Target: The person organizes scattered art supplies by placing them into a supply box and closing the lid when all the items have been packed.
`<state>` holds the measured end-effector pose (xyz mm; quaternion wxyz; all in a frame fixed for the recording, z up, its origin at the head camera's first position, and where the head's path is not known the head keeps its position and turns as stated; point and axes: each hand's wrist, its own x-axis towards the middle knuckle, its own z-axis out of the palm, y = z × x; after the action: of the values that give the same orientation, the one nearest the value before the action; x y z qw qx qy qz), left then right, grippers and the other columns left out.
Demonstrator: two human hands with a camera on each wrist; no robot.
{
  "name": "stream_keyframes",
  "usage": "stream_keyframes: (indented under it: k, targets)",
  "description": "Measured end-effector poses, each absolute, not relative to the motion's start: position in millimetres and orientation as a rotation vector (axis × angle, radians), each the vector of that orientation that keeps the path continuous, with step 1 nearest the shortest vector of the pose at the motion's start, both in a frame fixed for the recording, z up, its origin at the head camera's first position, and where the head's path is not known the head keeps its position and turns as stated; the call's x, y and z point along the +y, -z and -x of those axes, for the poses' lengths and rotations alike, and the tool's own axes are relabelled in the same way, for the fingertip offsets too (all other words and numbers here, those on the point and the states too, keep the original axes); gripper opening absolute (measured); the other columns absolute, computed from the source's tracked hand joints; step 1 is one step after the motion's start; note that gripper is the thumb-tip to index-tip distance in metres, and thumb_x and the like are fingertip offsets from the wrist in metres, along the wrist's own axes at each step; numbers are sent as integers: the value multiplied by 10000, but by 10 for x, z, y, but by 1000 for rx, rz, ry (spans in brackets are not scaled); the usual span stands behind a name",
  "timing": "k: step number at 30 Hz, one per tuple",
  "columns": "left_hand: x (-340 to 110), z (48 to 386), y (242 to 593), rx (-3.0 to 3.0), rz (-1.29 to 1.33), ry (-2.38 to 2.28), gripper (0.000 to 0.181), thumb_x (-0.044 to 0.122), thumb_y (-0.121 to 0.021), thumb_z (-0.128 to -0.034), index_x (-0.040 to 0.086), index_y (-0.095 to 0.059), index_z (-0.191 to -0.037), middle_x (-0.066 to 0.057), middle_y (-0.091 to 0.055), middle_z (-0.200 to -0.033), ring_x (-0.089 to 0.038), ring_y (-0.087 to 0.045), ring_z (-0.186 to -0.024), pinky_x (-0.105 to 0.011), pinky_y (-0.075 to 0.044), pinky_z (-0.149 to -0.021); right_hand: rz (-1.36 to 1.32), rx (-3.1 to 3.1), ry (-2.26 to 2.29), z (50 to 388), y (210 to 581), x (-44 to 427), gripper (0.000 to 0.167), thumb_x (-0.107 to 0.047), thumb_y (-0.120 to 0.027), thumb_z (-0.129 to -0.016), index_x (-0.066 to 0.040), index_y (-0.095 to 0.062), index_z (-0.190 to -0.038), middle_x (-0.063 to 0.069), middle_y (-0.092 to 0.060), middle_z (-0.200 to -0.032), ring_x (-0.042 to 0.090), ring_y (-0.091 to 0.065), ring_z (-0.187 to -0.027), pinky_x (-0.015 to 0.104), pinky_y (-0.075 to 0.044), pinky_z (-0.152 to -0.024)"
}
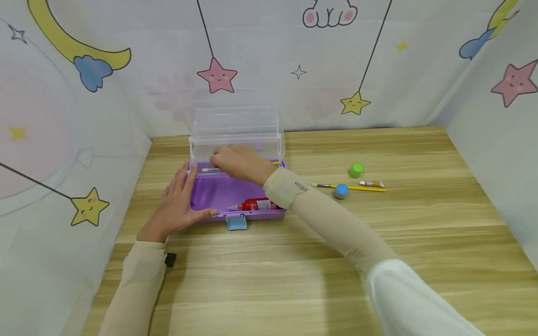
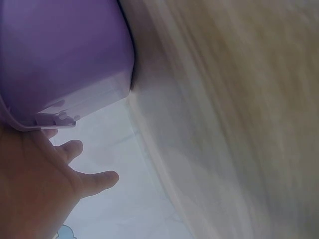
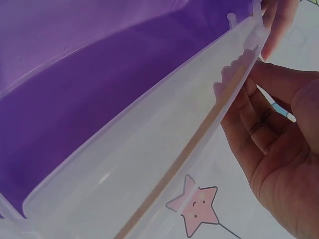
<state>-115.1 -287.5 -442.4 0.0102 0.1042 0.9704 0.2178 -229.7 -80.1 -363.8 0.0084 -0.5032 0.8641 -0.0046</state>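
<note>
A purple box (image 1: pixel 214 193) stands unlatched on the table, its transparent lid (image 1: pixel 235 122) raised behind it. My left hand (image 1: pixel 178 200) rests on its left side, fingers spread, thumb on the front rim; in the left wrist view the hand (image 2: pixel 37 184) touches the box (image 2: pixel 65 55). My right hand (image 1: pixel 241 162) is over the rear part. The right wrist view has this hand (image 3: pixel 284 134) pinching the edge of a translucent tray (image 3: pixel 124 129), where a brush handle (image 3: pixel 184 154) lies. Inside the box is a red bottle (image 1: pixel 254 204), its right end behind my sleeve.
Right of the box are a green-lidded pot (image 1: pixel 356 170), a blue-lidded pot (image 1: pixel 341 191), a yellow brush (image 1: pixel 367 189) and a small paint tube (image 1: pixel 371 183). Patterned curtain (image 1: pixel 260 60) borders the table's back and sides. A blue latch (image 1: pixel 237 222) hangs at the box front.
</note>
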Motion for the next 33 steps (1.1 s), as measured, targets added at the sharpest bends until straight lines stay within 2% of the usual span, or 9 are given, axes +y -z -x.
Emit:
stream_keyframes:
  k: [7,15,24,33]
  targets:
    - [-2852,1173,4431,3024,-316,-660,1271,665,-755,-782,296,117,-1629,-71,128,-1709,-435,1,-1554,-769,-122,-1142,1567,2703,19,2313,3662,-836,184,-119,-571,-1037,-161,-736,-1107,-15,-681,-1037,123,-622,-859,261,-552,-748]
    - [-2835,1179,4428,3023,-320,-667,1271,668,-754,-778,291,110,-1632,-97,109,-1710,-445,1,-1551,-769,-119,-1144,1480,2680,84,2345,3689,-816,173,-139,-602,-1015,-175,-747,-1102,-27,-722,-1082,118,-661,-969,255,-545,-840]
    - [-2853,1188,4420,3035,-319,-666,1269,666,-757,-777,284,95,-1636,-90,110,-1710,-446,-11,-1551,-772,-129,-1139,1404,2623,171,2379,3651,-713,184,-39,-616,-970,-139,-746,-1054,-7,-731,-1098,146,-660,-1010,272,-532,-860]
    - [-2875,1173,4429,3037,-317,-673,1276,660,-767,-770,261,75,-1642,-86,112,-1710,-460,-26,-1545,-772,-127,-1138,1394,2581,218,2377,3644,-622,181,-74,-624,-981,-157,-764,-1060,-12,-709,-1074,140,-623,-1007,299,-528,-867]
